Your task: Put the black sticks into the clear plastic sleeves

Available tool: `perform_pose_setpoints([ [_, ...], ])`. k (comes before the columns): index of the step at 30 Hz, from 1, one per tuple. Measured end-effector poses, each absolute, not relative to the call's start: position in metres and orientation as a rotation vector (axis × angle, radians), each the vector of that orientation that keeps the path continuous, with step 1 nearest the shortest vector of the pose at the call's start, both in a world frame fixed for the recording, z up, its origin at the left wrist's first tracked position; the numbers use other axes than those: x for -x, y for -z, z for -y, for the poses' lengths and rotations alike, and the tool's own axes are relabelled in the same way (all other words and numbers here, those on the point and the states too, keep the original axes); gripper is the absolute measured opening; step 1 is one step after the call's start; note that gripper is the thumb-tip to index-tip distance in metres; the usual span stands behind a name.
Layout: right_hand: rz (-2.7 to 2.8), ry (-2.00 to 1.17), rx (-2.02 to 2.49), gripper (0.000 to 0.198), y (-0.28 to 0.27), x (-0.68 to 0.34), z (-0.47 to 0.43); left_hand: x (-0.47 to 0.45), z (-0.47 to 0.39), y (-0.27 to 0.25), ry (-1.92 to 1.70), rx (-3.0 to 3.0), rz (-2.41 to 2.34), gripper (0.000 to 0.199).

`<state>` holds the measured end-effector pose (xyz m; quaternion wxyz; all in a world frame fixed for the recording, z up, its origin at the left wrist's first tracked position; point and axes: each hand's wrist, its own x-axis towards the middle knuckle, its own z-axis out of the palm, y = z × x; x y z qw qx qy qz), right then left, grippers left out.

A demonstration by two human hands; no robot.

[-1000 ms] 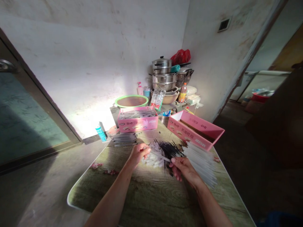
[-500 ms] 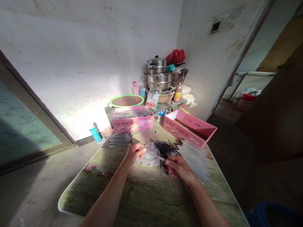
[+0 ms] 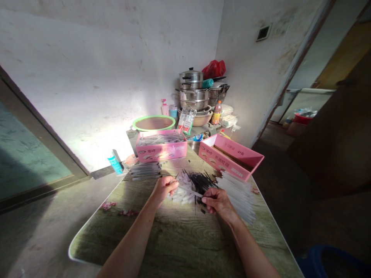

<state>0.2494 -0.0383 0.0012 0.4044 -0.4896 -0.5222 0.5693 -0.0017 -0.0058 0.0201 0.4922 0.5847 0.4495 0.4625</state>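
My left hand (image 3: pixel 165 189) pinches one end of slim pale tube (image 3: pixel 189 190), fingertips drawn narrow. My right hand (image 3: pixel 219 202) holds other end between thumb and forefinger. Tube slants between hands, over heap of small white pieces (image 3: pixel 182 199). Black sticks (image 3: pixel 203 181) lie just beyond right fingers; translucent tubes (image 3: pixel 237 195) fanned to right. Stacked tubes (image 3: pixel 145 171) beyond left hand, before filled pink box (image 3: pixel 161 152). Left tip hidden by my fingers; can't quite tell what's in it.
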Motion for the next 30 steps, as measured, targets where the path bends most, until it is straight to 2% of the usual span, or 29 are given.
perform_pose_setpoints([
  [8, 1.41, -1.57, 1.198, 0.049, -0.007, -0.247, 0.042, 0.007, 0.002, -0.014, -1.189, -1.432, -1.117, 0.018],
  [13, 1.403, -1.509, 1.209, 0.036, -0.007, -0.248, 0.042, 0.005, 0.004, -0.013, -1.187, -1.44, -1.084, 0.018],
  [20, 1.462, -1.18, 1.223, 0.026, -0.008, -0.258, 0.036, 0.011, -0.001, -0.011, -1.192, -1.265, -1.186, 0.026],
  [26, 1.642, -0.669, 1.452, 0.02, 0.002, -0.267, 0.028, 0.011, -0.004, -0.008, -1.285, -1.252, -1.18, 0.024],
  [30, 1.795, -0.518, 1.572, 0.021, 0.003, -0.259, 0.03, 0.008, -0.003, -0.009, -1.283, -1.337, -1.169, 0.023],
])
